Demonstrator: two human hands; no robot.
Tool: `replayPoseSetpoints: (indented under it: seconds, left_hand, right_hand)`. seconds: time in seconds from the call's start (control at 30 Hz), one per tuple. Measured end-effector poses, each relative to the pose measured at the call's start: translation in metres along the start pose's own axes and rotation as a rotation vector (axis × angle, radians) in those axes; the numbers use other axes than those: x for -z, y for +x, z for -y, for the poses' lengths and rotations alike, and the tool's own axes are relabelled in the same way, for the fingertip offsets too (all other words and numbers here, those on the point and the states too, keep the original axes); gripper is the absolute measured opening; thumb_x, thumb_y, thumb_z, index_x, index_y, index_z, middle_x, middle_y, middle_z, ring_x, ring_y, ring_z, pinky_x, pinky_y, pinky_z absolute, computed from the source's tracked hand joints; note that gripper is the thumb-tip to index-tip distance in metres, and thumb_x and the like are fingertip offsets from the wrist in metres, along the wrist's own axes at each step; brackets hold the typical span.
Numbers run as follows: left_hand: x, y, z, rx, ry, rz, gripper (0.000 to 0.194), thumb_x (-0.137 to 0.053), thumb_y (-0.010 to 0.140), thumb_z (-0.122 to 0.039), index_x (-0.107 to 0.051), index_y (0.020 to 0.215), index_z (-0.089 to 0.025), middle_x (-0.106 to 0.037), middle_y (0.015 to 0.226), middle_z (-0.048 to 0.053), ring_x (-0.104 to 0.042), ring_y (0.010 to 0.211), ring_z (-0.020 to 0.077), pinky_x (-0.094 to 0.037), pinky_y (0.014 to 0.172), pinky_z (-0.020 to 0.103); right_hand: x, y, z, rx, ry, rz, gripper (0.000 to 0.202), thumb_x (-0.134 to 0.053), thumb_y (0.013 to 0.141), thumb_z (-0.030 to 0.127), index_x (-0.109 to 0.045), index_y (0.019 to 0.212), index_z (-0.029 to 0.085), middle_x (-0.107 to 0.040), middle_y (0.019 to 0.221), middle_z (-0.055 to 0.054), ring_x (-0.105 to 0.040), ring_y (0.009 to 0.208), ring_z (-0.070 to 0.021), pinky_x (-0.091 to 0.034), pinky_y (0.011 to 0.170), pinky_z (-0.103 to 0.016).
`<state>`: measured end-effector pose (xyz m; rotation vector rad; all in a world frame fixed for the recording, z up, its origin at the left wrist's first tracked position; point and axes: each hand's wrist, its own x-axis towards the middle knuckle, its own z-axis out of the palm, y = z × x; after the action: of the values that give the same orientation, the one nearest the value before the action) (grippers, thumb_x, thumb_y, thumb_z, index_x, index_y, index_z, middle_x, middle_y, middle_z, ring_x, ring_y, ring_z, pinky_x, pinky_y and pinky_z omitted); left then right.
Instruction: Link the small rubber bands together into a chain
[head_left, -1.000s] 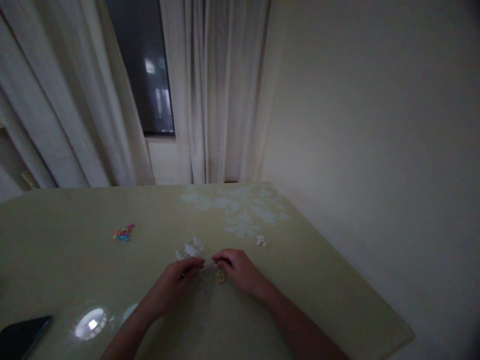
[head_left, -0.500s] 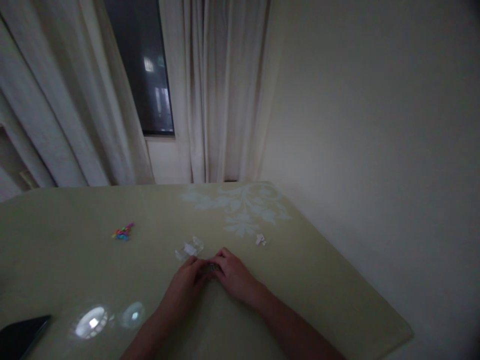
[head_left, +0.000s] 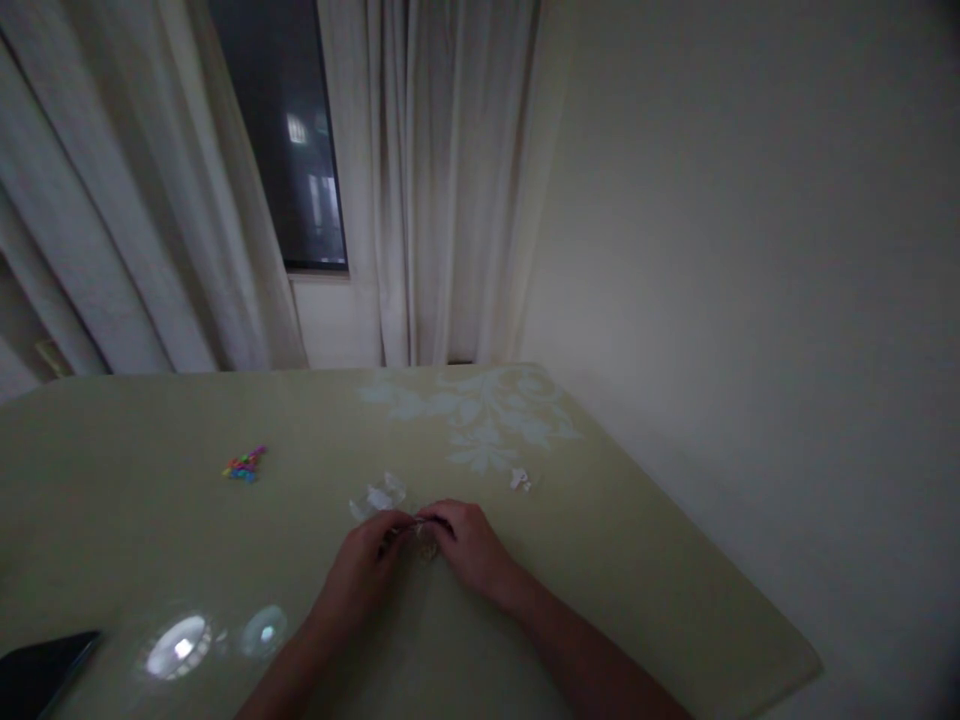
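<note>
My left hand (head_left: 367, 552) and my right hand (head_left: 469, 545) meet over the middle of the table, fingertips pinched almost together. Between them is a small, shiny, tangled-looking item (head_left: 427, 543), part of it hanging below the fingers; its kind is too small and dim to make out. Both hands appear closed on it. Just beyond my left hand lies a crumpled clear plastic wrapper (head_left: 380, 496) with a white patch on it. A few small whitish pieces (head_left: 520, 479) rest on the table past my right hand.
A little pile of brightly coloured small pieces (head_left: 245, 465) lies at the left on the pale green table (head_left: 600, 590). The corner of a dark flat device (head_left: 46, 672) shows at the lower left. Curtains (head_left: 427, 180) hang behind, and a wall (head_left: 735, 300) borders the right side.
The fingers have shifted slightly, and more of the small shiny item now shows below them. The right hand's knuckles sit a little lower. The things on the table stay put.
</note>
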<state>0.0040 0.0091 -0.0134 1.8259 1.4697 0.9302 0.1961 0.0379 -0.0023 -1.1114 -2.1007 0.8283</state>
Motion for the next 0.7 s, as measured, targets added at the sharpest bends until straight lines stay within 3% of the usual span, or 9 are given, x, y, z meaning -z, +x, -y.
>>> replayPoseSetpoints:
  seconds: [0.23,0.33,0.43,0.53,0.7]
  left_hand:
    - [0.017,0.002,0.008,0.011,0.002,0.066,0.036,-0.049,0.088,-0.036,-0.078,0.105,-0.023,-0.081,0.109,0.009,-0.073,0.103,0.0274,-0.055,0.093,0.037]
    - [0.021,0.0,0.014,0.042,-0.005,0.103,0.039,-0.053,0.085,-0.036,-0.075,0.114,-0.021,-0.079,0.107,0.01,-0.074,0.092,0.0257,-0.057,0.086,0.035]
    - [0.019,-0.003,0.02,0.048,0.006,0.169,0.048,-0.063,0.078,-0.032,-0.07,0.124,-0.02,-0.076,0.107,0.009,-0.072,0.082,0.0221,-0.056,0.075,0.03]
    - [0.01,-0.003,0.024,0.019,0.052,0.179,0.056,-0.067,0.072,-0.023,-0.068,0.128,-0.019,-0.072,0.117,0.011,-0.07,0.079,0.0203,-0.056,0.073,0.03]
    - [-0.003,0.003,0.022,-0.089,0.015,0.073,0.051,-0.066,0.079,-0.023,-0.068,0.129,-0.021,-0.066,0.136,0.014,-0.067,0.115,0.0295,-0.05,0.104,0.043]
  right_hand:
    - [0.012,0.001,-0.002,-0.02,0.085,0.011,0.03,-0.054,0.098,0.016,-0.077,0.117,0.022,-0.078,0.11,-0.006,-0.072,0.101,-0.0196,-0.052,0.094,-0.031]
    - [0.015,-0.001,0.0,-0.016,0.069,0.051,0.032,-0.055,0.097,0.015,-0.075,0.121,0.022,-0.076,0.116,-0.007,-0.07,0.107,-0.0203,-0.051,0.098,-0.033]
    - [0.017,-0.004,-0.001,-0.007,-0.01,0.112,0.039,-0.068,0.09,0.019,-0.07,0.129,0.021,-0.072,0.123,-0.01,-0.067,0.11,-0.022,-0.05,0.099,-0.033]
    - [0.014,-0.005,-0.005,0.03,-0.102,0.158,0.056,-0.081,0.082,0.026,-0.065,0.135,0.018,-0.066,0.13,-0.012,-0.06,0.121,-0.0254,-0.044,0.107,-0.036]
    - [0.002,0.002,-0.006,0.049,-0.123,0.129,0.044,-0.073,0.092,0.024,-0.064,0.134,0.019,-0.063,0.135,-0.011,-0.055,0.127,-0.023,-0.04,0.112,-0.034]
